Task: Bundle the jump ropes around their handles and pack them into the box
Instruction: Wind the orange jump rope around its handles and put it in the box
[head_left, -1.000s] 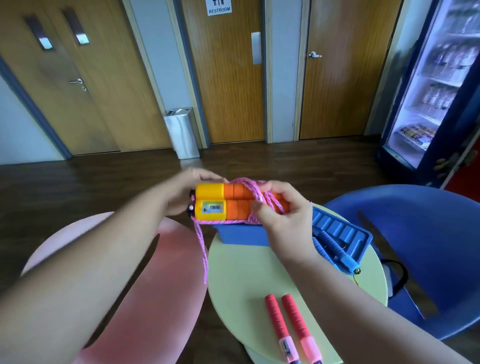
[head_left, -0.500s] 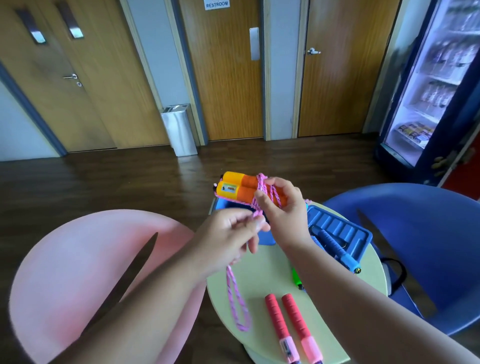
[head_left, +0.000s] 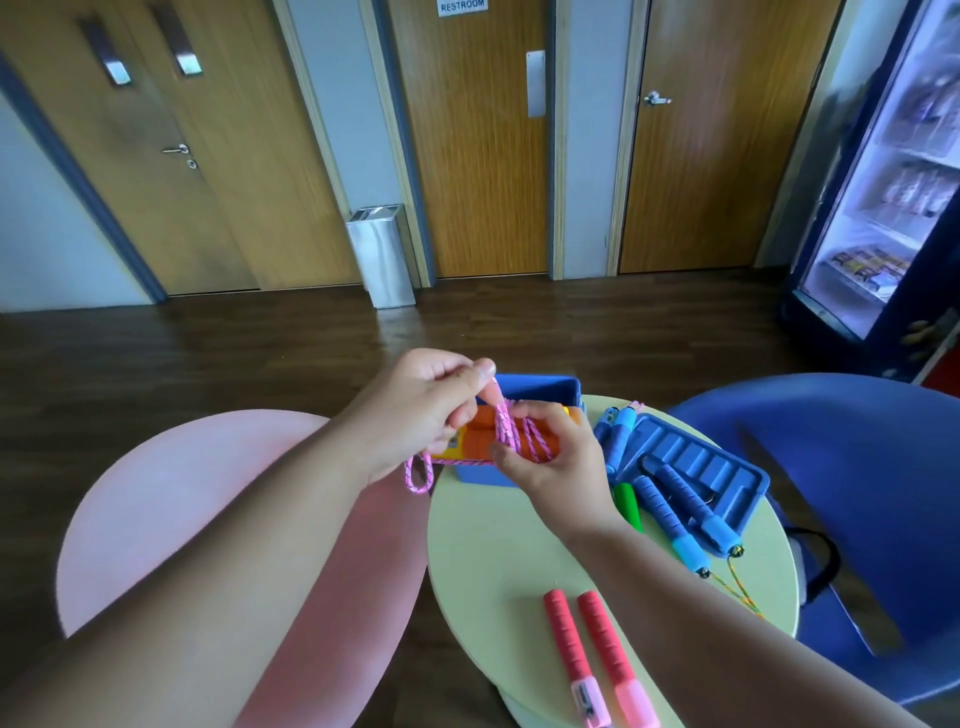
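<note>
Steel bin (head_left: 383, 257) stands beside the restroom door (head_left: 472, 171)

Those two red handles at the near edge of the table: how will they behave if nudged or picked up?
The red handles look cylindrical, so a nudge would probably roll them, perhaps off the near edge of the table. Their ribbed grips look like foam: likely light and not slippery. Their rope is out of view and may drag.

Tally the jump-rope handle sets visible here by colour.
Orange handle pair in the right hand, pink rope pinched by the left hand: 1
Blue foam-grip handle pairs: 2
Red foam-grip handle pair: 1
Green handle set, partly hidden: 1
Total: 5
</note>
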